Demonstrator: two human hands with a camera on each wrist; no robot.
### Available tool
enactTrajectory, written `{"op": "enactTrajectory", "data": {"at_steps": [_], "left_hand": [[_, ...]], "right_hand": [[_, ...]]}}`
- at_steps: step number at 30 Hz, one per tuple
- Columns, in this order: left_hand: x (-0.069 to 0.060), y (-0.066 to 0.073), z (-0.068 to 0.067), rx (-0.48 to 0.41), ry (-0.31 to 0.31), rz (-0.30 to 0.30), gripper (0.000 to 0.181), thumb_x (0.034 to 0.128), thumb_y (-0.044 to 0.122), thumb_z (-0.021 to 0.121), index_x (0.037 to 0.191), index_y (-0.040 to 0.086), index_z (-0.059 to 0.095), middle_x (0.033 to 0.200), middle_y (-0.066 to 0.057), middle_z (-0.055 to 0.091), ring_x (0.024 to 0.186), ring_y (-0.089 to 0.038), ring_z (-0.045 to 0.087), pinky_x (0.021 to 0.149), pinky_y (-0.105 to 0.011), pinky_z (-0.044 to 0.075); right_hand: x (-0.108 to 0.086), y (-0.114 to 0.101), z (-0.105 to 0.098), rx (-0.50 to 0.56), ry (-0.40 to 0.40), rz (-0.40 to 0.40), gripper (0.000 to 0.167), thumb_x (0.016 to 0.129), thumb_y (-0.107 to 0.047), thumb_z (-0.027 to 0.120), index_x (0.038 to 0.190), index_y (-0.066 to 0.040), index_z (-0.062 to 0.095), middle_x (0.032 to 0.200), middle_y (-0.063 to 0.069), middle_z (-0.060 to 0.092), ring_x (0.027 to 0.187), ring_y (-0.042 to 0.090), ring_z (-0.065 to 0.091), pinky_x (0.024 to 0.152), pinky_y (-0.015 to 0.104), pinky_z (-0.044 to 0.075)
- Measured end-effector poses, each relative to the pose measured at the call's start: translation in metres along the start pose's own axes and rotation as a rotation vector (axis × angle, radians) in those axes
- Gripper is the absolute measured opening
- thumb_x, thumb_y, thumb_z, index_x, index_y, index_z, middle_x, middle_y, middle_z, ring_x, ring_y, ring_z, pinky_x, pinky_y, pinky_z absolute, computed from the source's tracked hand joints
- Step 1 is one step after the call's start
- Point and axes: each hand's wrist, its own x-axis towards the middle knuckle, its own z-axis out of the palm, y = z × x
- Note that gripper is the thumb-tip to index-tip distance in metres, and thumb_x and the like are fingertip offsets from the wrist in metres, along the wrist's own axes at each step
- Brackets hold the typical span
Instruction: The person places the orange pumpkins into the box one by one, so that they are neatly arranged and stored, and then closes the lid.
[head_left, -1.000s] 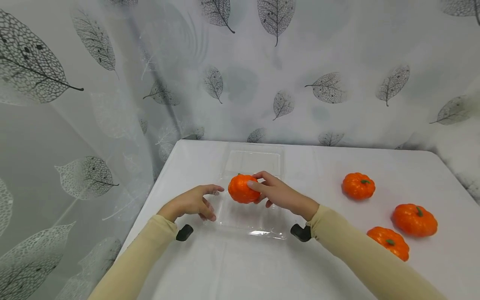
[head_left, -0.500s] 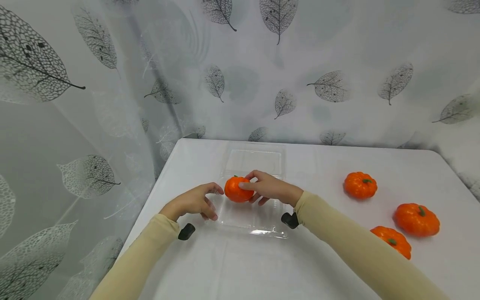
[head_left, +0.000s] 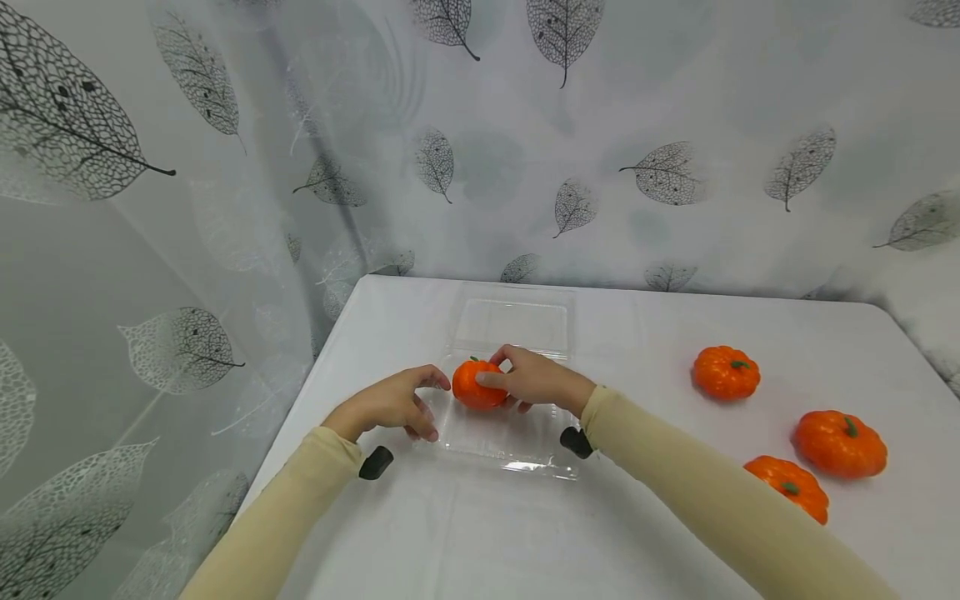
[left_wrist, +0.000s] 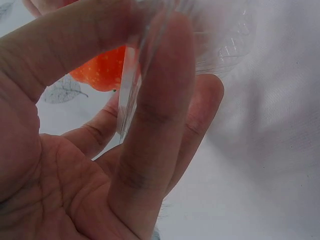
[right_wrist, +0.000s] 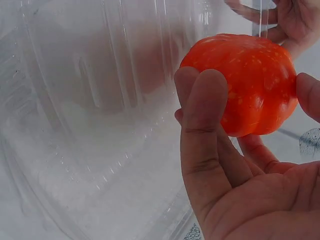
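Right hand (head_left: 536, 382) on the toy pumpkin (head_left: 472, 387) here, thumb on one side and fingers on the other, a firm grasp around the orange ribs; the little green stem points away toward the far side, and the pumpkin sits over the left part of the clear plastic clamshell box (head_left: 498, 437); whether its underside touches the box floor, I cannot tell. Over to the left hand (head_left: 386, 402), and it's at the box's left edge, pinching the thin transparent wall between thumb and fingers, fingertips just beside the pumpkin; the left wrist view has the plastic running right between those fingers! The box lies on the white tabletop (head_left: 510, 533), its lid (head_left: 517, 321) folded back flat on the far side; light glints along the near rim. Out to the right, well apart from the box, three more orange pumpkins: a far pumpkin (head_left: 726, 372), a right-hand pumpkin (head_left: 840, 444), and a near pumpkin (head_left: 791, 487) just beside that one, partly hidden by the cream right sleeve (head_left: 690, 471); a black wrist device shows at each cuff, and behind it all hangs a pale curtain (head_left: 495, 175) printed with dark skeleton leaves.
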Motion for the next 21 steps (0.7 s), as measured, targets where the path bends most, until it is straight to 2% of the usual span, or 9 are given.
{"op": "enactTrajectory", "data": {"at_steps": [7,14,18,21], "left_hand": [[0.0,0.0006,0.0006,-0.015,-0.01,-0.007,0.063,0.0733,-0.003,0.085,0.127,0.006,0.052,0.124,-0.018,0.06,0.065,-0.025,0.064,0.067,-0.036,0.058],[0.0001,0.0006,0.0014,-0.005,-0.011,-0.021,0.061,0.074,-0.002,0.085,0.125,0.007,0.052,0.1,-0.016,0.067,0.065,-0.024,0.063,0.068,-0.035,0.058],[0.0004,0.0,0.0016,-0.004,-0.01,-0.025,0.061,0.074,-0.002,0.085,0.124,0.007,0.052,0.098,-0.016,0.068,0.065,-0.024,0.063,0.068,-0.035,0.058],[0.0008,-0.0003,0.0015,-0.001,-0.005,-0.023,0.061,0.0736,-0.002,0.085,0.125,0.007,0.052,0.106,-0.015,0.065,0.065,-0.024,0.063,0.067,-0.035,0.058]], "right_hand": [[0.0023,0.0013,0.0042,-0.018,-0.013,0.006,0.05,0.099,-0.042,0.065,0.13,-0.006,0.052,0.1,0.008,0.064,0.084,0.027,0.066,0.067,0.032,0.058],[0.0014,0.0019,0.0041,-0.003,-0.016,0.023,0.049,0.102,-0.038,0.06,0.136,-0.005,0.05,0.113,0.011,0.061,0.088,0.028,0.064,0.07,0.033,0.058],[0.0022,0.004,0.0037,0.016,-0.019,0.019,0.047,0.103,-0.037,0.057,0.137,-0.005,0.05,0.119,0.012,0.061,0.092,0.031,0.064,0.07,0.033,0.058],[0.0025,0.0047,0.0036,0.021,-0.023,0.019,0.048,0.103,-0.037,0.057,0.138,-0.004,0.05,0.122,0.013,0.06,0.093,0.031,0.064,0.07,0.033,0.058]]}}
